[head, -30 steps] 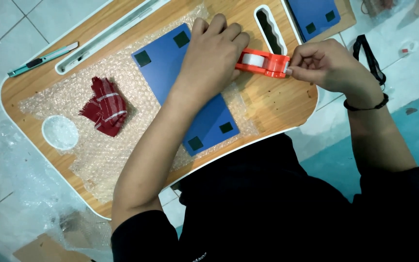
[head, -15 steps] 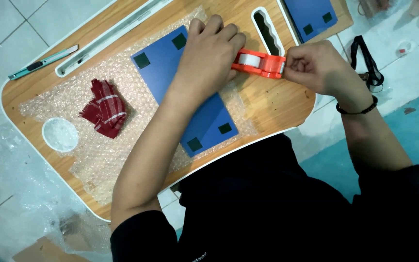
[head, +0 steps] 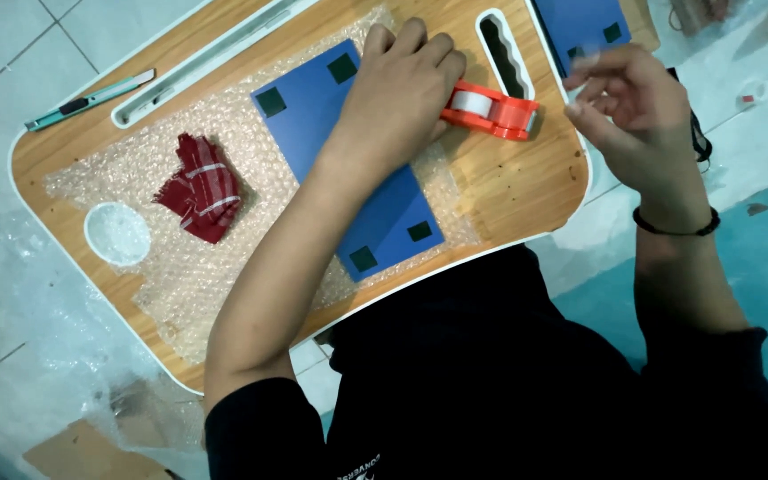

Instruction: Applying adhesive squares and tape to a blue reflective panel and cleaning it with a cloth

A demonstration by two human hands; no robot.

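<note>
You wear a black long-sleeved top, both sleeves pushed up toward the elbows, with small white lettering at 6 o'clock on the chest. A thin black band circles the wrist of your right hand (head: 626,105); your left hand (head: 397,98) is bare.
</note>
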